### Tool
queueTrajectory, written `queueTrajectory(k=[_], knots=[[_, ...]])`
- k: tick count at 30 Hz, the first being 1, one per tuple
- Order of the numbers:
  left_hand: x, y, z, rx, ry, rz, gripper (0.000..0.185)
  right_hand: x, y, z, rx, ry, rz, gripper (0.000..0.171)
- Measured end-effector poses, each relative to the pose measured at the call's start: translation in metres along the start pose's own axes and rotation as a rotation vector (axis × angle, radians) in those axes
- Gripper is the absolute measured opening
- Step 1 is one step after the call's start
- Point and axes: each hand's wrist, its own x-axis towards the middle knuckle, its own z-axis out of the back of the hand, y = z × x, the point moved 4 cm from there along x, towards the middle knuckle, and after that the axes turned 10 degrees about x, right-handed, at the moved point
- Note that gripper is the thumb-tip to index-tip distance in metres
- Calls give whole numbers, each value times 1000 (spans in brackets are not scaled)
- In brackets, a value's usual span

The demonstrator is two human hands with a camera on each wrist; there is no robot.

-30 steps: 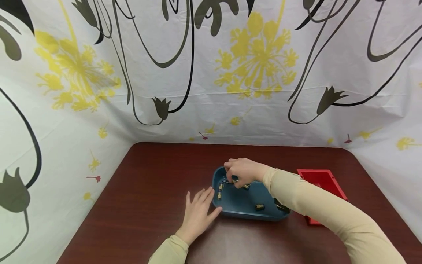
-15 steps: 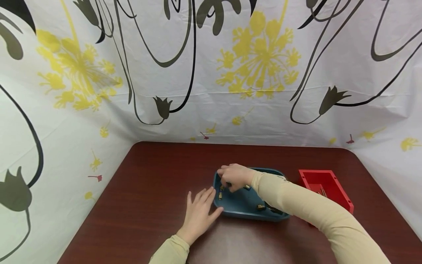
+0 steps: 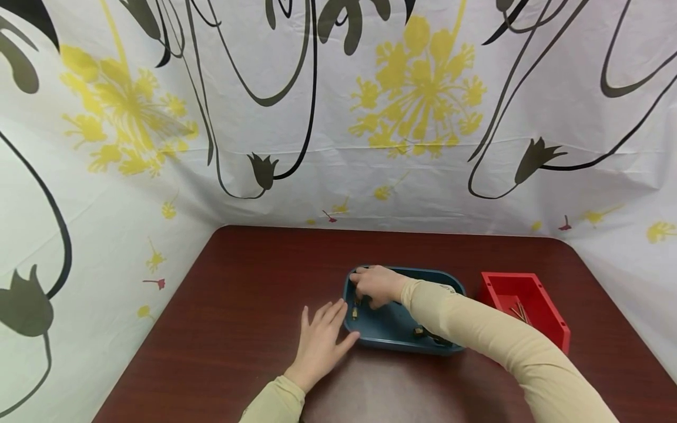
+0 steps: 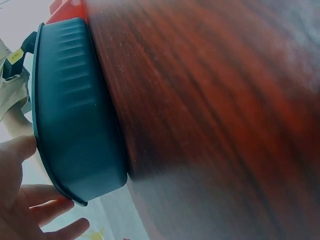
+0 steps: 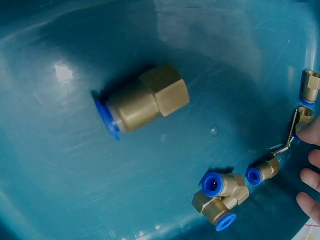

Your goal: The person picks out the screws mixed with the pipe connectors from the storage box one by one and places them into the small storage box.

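Brass fittings (image 5: 142,100) lie under the right hand (image 3: 373,285), grip unclear, inside a blue tray (image 3: 394,343); left hand (image 3: 319,339), fingers spread, rests beside it.

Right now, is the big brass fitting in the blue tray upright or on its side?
On its side. The big brass fitting lies flat on the blue tray floor, its blue collar facing sideways.

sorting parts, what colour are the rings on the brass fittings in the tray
Blue rings on the brass fittings, clearest in the right wrist view; the tray is teal.
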Motion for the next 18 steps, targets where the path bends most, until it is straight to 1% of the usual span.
queueTrajectory(k=[8,12,13,15,18], knots=[[0,0,0,0,4,1,60,0,2,0,-6,19,-18,17],[-1,0,1,2,7,-1,61,0,5,-2,-26,3,1,5],[0,0,1,1,7,-1,61,0,5,-2,-35,-2,5,4],[0,0,1,2,6,-1,61,0,6,-3,-46,-10,11,11],[0,0,0,3,5,-2,61,0,6,-4,-56,-7,11,16]])
